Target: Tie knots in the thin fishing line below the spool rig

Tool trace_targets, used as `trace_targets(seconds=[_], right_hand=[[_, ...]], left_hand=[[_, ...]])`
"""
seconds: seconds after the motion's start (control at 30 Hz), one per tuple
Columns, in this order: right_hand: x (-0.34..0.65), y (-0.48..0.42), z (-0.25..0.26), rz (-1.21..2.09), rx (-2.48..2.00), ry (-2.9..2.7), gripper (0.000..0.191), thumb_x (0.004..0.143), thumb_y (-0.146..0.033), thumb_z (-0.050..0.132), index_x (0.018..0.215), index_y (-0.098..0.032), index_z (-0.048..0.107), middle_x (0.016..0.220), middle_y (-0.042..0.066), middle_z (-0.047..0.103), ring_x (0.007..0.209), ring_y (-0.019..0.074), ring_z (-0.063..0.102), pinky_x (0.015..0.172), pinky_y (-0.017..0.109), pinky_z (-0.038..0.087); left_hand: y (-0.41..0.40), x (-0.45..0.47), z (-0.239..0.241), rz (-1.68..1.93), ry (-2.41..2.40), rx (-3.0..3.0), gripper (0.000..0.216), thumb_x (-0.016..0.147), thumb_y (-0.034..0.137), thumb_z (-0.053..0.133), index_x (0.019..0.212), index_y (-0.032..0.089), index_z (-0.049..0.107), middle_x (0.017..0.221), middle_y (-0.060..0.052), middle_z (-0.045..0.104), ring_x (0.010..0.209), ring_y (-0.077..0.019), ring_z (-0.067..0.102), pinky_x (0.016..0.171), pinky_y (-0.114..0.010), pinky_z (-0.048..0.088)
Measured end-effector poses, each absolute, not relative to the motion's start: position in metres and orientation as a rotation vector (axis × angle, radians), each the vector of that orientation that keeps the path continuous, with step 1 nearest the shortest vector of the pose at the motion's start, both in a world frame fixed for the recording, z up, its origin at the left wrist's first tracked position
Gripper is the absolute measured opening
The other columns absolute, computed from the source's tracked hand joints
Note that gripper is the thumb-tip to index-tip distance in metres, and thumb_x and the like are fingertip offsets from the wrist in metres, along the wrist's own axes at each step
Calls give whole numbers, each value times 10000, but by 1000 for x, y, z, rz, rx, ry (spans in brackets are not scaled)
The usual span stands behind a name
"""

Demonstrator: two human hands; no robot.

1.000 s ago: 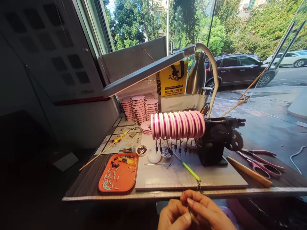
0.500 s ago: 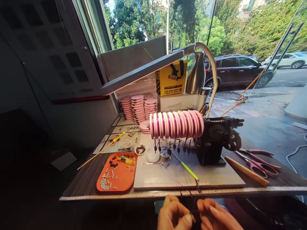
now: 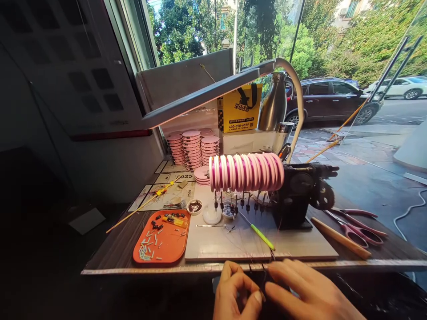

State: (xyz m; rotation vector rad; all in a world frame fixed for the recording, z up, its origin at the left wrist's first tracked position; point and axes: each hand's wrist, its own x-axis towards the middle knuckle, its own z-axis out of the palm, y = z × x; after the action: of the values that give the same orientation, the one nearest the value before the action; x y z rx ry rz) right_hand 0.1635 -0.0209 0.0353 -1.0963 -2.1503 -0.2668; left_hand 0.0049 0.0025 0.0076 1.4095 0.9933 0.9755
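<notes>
left hand (image 3: pixel 237 293): sitting just below the table edge (image 3: pixel 200 268), thumb and forefinger pressing together, pinching a thin dark line (image 3: pixel 263 278)
right hand (image 3: pixel 308 291): lying fingers-forward just beside the left one, fingertips meeting it at the line; grip pressing together on the same line, though how firmly is too small to tell
line: running up from the fingertips over the table edge onto the white board (image 3: pixel 293 246); very fine, hard to follow further
edge/room: hands working off the near edge; open strip of board lying right ahead of them, bare dark table showing at far right past the stick
green tool (image 3: pixel 262 235): lying diagonally on the board, its tip reaching close to the fingers
winder (image 3: pixel 298 195): black machine standing mid-board, carrying a row of pink spools (image 3: pixel 247 172), weights dangling under them
scissors (image 3: pixel 358 224): pink-handled, lying right of the winder, wooden stick (image 3: pixel 340 238) lying just beside them
lamp arm (image 3: pixel 200 97): hanging over the whole bench
orange tray (image 3: pixel 167 253): sitting left of the board, holding scattered small white tubes and dark bits
small dishes (image 3: pixel 212 216): sitting under the spools, one holding beads, one holding dark pieces
pink discs (image 3: pixel 193 149): stacking in columns at the back
</notes>
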Motion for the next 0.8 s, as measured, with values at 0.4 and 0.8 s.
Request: trace_targets(seconds=[0.4, 0.8], right_hand=[[154, 34, 58, 466, -1269, -2437, 108, 816, -126, 472, 708, -124, 480, 546, -13, 402, 494, 72, 214, 503, 210, 131], [158, 29, 81, 558, -1139, -2157, 157, 815, -130, 424, 931, -162, 525, 922, 36, 548, 821, 98, 505, 734, 179, 361]], left_hand=[[7, 5, 7, 1405, 1248, 2097, 145, 816, 92, 426, 708, 152, 500, 842, -41, 435, 618, -107, 429, 556, -225, 358], [18, -1, -5, 1426, 815, 2333, 181, 740, 19, 377, 767, 194, 413, 725, -7, 570, 647, -117, 534, 582, -200, 426]])
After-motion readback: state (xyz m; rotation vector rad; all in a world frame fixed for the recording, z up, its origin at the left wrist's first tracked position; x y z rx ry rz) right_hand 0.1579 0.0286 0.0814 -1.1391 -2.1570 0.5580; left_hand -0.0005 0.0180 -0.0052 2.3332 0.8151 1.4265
